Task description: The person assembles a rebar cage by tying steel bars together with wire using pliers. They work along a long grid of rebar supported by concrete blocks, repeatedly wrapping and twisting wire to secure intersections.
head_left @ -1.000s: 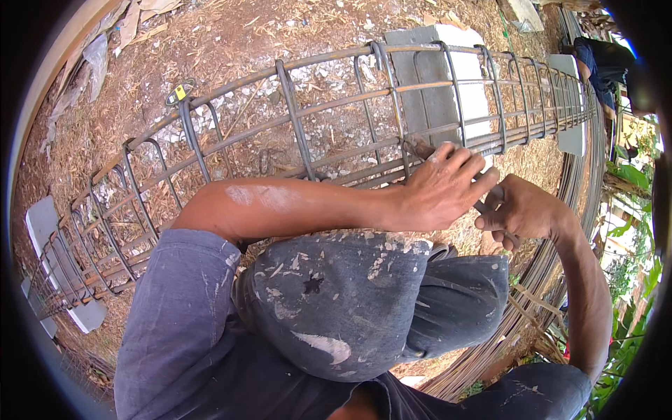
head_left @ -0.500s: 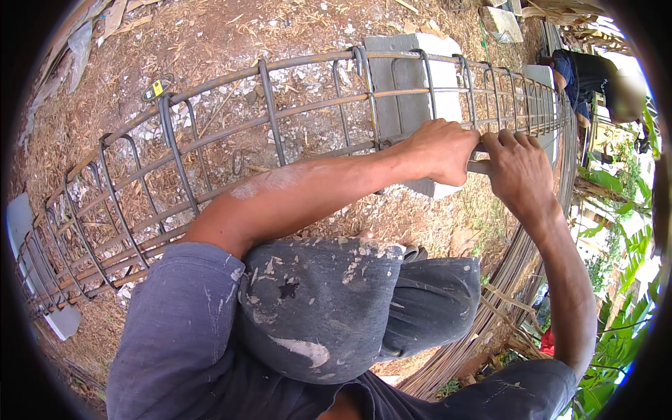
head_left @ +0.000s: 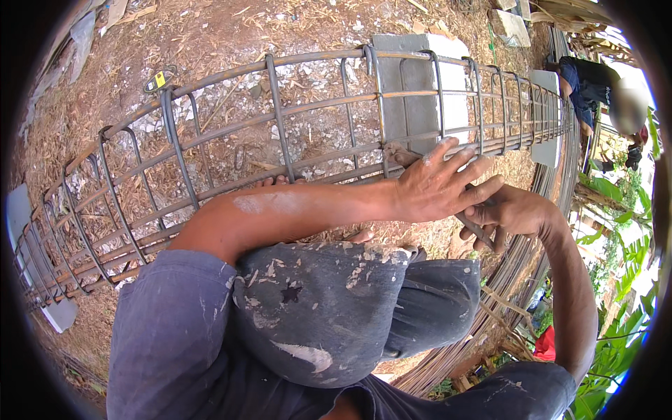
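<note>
A long rebar cage (head_left: 280, 122) runs across in front of my knees, its bars crossed by bent dark stirrups. At its near side my left hand (head_left: 437, 182) is open, the fingers spread and lifted over a dark metal bar-like tool (head_left: 470, 225). Just to the right, my right hand (head_left: 514, 211) is closed around that tool, with its lower end sticking out below the fingers. A blunt dark piece (head_left: 402, 154) shows beside my left wrist at the cage; my left hand hides whether it joins the tool.
Pale grey blocks (head_left: 409, 84) stand under the cage in the middle, with others (head_left: 546, 119) at its right end and left end (head_left: 59, 315). A yellow-and-black tape measure (head_left: 159, 79) lies beyond. Another person (head_left: 595, 87) is at the far right. Long thin rods (head_left: 483, 315) lie on the ground.
My left hand has opened from its grip and spread its fingers. My right hand has moved down and turned, and the tool now slants down to the right.
</note>
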### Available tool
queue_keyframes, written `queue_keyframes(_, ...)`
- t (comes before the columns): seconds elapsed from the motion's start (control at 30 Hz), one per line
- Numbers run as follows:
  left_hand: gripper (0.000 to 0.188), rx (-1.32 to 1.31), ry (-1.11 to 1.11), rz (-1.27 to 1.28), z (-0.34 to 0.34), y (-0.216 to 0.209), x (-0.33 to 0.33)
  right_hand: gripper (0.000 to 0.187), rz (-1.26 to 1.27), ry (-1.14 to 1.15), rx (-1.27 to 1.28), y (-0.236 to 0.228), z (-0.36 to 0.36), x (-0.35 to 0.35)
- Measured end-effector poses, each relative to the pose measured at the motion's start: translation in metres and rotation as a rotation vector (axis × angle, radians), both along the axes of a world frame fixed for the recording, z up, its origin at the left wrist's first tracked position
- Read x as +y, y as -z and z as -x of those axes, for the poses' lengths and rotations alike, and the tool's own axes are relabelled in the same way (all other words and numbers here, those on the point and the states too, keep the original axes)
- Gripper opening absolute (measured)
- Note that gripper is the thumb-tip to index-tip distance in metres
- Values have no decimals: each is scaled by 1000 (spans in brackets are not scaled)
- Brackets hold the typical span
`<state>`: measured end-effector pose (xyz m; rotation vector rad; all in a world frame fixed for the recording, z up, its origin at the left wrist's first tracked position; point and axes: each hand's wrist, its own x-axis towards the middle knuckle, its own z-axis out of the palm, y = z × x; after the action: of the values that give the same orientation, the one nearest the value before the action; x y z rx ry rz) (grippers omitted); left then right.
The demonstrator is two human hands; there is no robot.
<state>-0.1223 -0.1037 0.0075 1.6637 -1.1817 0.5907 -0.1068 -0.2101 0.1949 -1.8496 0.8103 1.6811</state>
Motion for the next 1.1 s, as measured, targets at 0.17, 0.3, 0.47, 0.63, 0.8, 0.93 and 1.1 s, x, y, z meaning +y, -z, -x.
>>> queue_keyframes(0.17,67,-41,7,94,-1,10,-7,42,-21,210,-26,3,6,-10)
queue_keyframes(0.3,61,-101,14,9,-4,9,-5,42,-54,309,37,6,4,-18)
queue_keyframes(0.47,42,95,105,-62,-12,-7,-2,44,33,27,19,-1,-15,-10)
queue_keyframes(0.63,46,517,271,-193,-39,-32,0,72,590,-1116,-871,-18,16,32)
queue_keyframes(0.8,53,660,425,-437,-53,-52,9,39,788,-1239,-823,11,29,7)
queue_keyframes(0.93,44,508,40,-118,-16,-38,-10,17,669,-1245,-801,8,17,-9)
queue_keyframes(1.1,22,579,201,-282,-18,-35,-14,10,595,-1016,-737,21,30,-10)
